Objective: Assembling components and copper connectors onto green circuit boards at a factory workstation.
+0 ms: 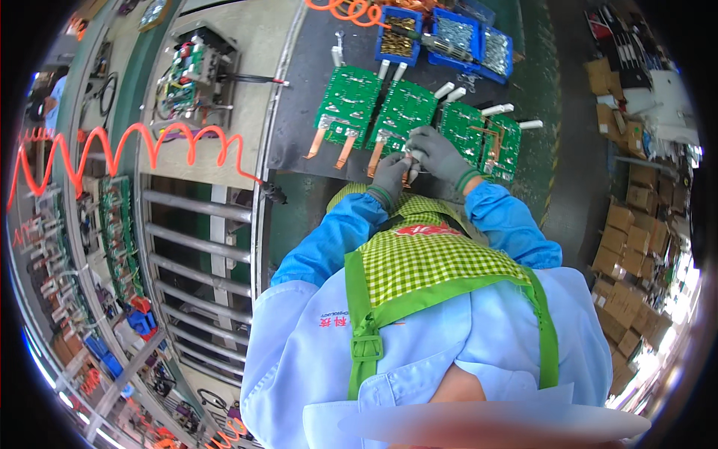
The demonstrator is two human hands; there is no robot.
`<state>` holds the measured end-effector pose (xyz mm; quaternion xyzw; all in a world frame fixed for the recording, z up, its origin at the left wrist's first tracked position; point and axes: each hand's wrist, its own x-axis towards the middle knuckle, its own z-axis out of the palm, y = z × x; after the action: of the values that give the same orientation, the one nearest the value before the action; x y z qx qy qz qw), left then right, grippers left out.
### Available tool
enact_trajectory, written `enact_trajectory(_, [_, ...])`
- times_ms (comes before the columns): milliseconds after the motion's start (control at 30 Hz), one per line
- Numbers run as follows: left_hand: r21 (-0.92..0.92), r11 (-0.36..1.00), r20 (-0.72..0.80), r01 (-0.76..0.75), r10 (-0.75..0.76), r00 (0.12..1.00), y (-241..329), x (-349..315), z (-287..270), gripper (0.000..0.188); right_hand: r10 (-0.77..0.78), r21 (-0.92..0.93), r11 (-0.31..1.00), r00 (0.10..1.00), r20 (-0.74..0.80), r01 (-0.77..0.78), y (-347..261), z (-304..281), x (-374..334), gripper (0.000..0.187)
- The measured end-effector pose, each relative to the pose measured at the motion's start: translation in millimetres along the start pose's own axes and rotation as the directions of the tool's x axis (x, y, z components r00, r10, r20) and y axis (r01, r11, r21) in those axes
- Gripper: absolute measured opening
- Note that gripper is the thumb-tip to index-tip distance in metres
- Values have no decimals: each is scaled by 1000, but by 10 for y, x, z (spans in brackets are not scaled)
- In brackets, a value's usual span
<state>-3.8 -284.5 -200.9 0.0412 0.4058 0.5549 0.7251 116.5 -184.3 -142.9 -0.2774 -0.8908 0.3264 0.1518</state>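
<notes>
Both my hands wear grey gloves and meet at the near edge of a dark work mat (307,97). My left hand (390,176) and my right hand (436,153) pinch a small pale part (410,163) between their fingertips. The hands hover over the lower edge of the second green circuit board (404,108). Another green board (345,101) with copper tabs lies to its left. Two more boards (482,135) lie to the right, partly behind my right hand. What the small part is cannot be made out.
Blue bins (441,34) of screws and small metal parts stand behind the boards. An orange coiled air hose (149,142) hangs at left over a roller conveyor (198,247) carrying an assembled unit (194,71). Cardboard boxes (636,247) are stacked at right.
</notes>
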Motion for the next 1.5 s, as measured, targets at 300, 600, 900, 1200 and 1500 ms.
enact_trajectory(300, [-102,994,-11,37,-38,999,-10,65,-63,14,78,-237,968,997,-11,-79,-244,-48,4,28])
enact_trajectory(600, [-234,964,-8,124,-130,992,-59,-244,-210,29,162,-253,939,950,-269,-232,64,-731,-380,23])
enact_trajectory(900, [-98,992,-5,76,-77,997,-589,-755,245,29,428,-494,738,885,-183,-459,1100,-1282,-687,20])
enact_trajectory(1200, [79,968,-131,-239,248,960,-761,-400,657,31,284,-436,817,922,-263,-376,1080,-1737,-980,16])
enact_trajectory(1500, [-65,969,-358,-237,199,912,-793,133,623,17,309,322,902,951,-10,-289,579,-1399,-1405,18])
